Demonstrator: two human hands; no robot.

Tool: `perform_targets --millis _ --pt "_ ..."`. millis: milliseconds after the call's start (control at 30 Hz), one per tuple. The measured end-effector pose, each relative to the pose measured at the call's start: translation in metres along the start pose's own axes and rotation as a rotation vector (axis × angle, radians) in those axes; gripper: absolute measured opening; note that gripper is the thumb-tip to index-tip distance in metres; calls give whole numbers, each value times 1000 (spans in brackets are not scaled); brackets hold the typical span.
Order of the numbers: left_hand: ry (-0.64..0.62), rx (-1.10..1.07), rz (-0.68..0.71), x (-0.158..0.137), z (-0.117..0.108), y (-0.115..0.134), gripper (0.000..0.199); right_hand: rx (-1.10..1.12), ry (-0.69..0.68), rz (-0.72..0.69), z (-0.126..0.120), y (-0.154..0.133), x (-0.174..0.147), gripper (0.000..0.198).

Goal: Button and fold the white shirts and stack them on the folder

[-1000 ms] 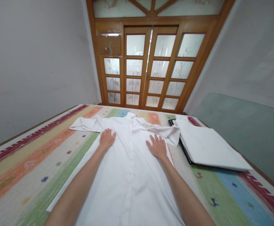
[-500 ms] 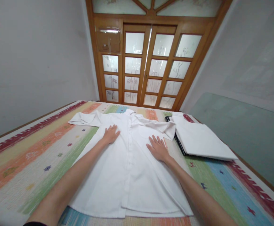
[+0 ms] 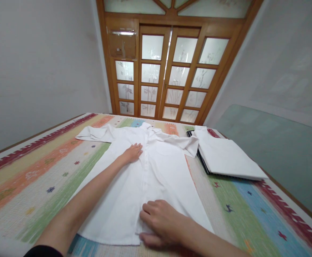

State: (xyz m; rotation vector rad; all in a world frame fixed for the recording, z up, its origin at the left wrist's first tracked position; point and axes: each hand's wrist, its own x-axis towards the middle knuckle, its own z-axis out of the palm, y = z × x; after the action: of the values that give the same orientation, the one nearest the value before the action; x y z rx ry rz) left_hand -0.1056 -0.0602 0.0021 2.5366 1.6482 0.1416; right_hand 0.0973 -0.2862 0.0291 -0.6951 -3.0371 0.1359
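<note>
A white button-up shirt point(image 3: 115, 203) lies spread front up, its collar at the far end and its hem toward me. Flat on its upper chest, left of the button placket, my left hand point(image 3: 133, 152) rests open with the fingers stretched out. Down at the hem beside the placket, my right hand point(image 3: 162, 221) is closed, with curled fingers and thumb on the shirt's bottom edge. Both short sleeves stretch out to the sides, and the right one is wrinkled.
A striped, patterned cloth point(image 3: 49, 167) covers the table under the shirt. To the right sits a stack of folded garments point(image 3: 231, 157), white above black. Wooden doors with glass panes point(image 3: 152, 73) stand beyond, and a greenish panel point(image 3: 279, 142) leans at the right wall.
My right hand has left the shirt's right chest and come down to the hem, closing on it. My left hand has slid slightly right, toward the placket. The shirt's lower right side has shifted inward.
</note>
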Motion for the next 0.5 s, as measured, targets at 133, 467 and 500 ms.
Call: perform_targets --millis 133,467,500 --pt "41 7 14 8 2 -2 48 -77 3 -11 10 -4 4 17" --pt "92 -13 -3 10 -1 2 44 -63 2 -44 -2 -18 -3 18" --pt "105 -29 -6 10 -2 2 43 -40 -6 -38 -9 -17 -9 19"
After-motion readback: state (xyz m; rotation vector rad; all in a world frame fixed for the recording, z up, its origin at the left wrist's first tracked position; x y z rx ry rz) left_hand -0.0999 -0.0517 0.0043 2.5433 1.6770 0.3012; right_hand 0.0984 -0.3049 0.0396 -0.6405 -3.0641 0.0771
